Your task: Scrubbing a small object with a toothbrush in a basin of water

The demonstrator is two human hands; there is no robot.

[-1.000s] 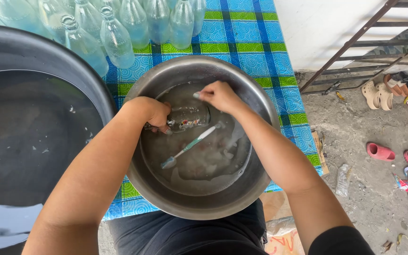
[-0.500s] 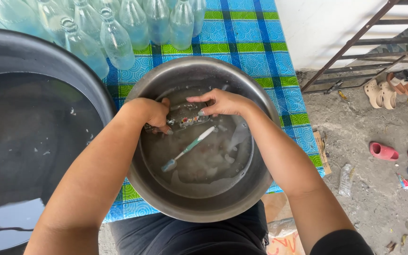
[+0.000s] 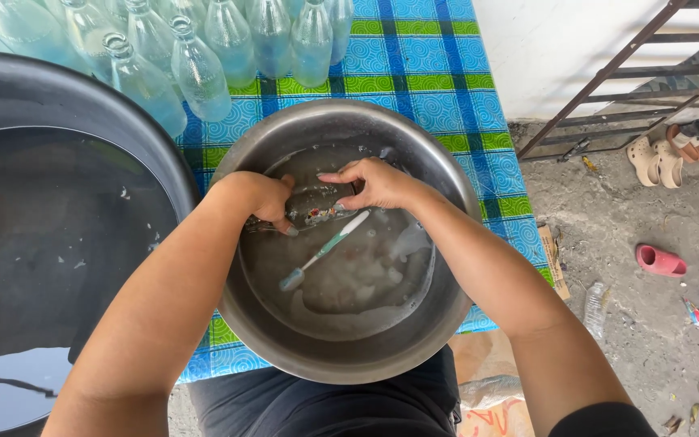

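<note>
A round steel basin (image 3: 446,174) holds murky water with soggy paper scraps. A clear glass bottle (image 3: 311,209) lies on its side in the water, with a torn coloured label on it. My left hand (image 3: 259,197) grips the bottle's left end. My right hand (image 3: 375,183) rests its fingers on the bottle's right part, at the label. A toothbrush (image 3: 323,250) with a white and green handle lies loose in the water just below both hands.
Several empty clear bottles (image 3: 200,71) stand at the back on a blue and green checked cloth (image 3: 438,73). A large black tub (image 3: 58,243) of dark water sits at left. Sandals (image 3: 662,259) and litter lie on the concrete at right.
My right hand has moved from the basin's far side down onto the bottle. My left hand keeps its hold, and the toothbrush stays in the water.
</note>
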